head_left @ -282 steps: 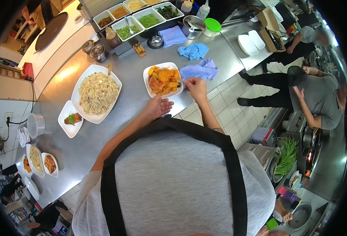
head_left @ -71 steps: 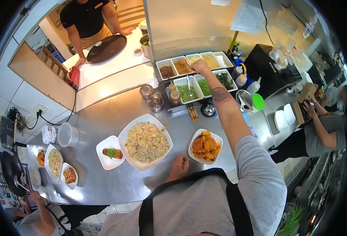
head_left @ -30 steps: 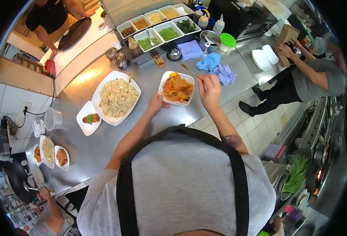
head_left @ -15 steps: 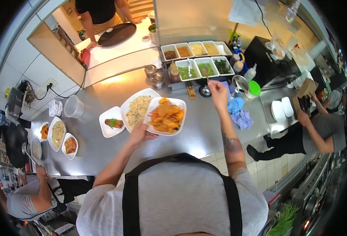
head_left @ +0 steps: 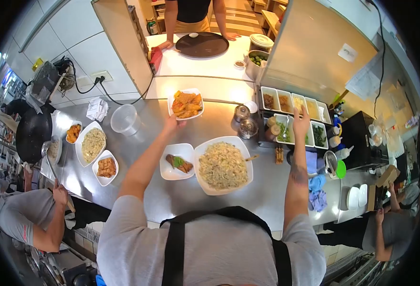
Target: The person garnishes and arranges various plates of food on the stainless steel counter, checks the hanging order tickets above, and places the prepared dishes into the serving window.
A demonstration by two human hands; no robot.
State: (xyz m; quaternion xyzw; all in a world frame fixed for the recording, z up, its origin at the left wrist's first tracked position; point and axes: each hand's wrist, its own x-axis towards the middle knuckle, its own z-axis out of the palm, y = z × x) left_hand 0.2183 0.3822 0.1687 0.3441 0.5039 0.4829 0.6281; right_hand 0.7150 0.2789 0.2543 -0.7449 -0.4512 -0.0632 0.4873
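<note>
My left hand grips the near edge of a white bowl of orange saucy food, held over the back of the steel counter. Out over the white containers of toppings reaches my right hand, its fingers apart and nothing visible in them. A large white bowl of fried rice stands on the counter in front of me. Directly left of it is a small white dish with brown pieces and a green leaf.
Beyond the pass, a person stands at a dark round tray. Three filled dishes and a clear tub sit at the left. Glass jars stand beside the toppings. Co-workers are at far left and far right, one holding a ladle.
My left hand has carried the orange food bowl forward, off the rice bowl's edge. My right hand has reached farther forward and its fingers have spread. The view has shifted left and up.
</note>
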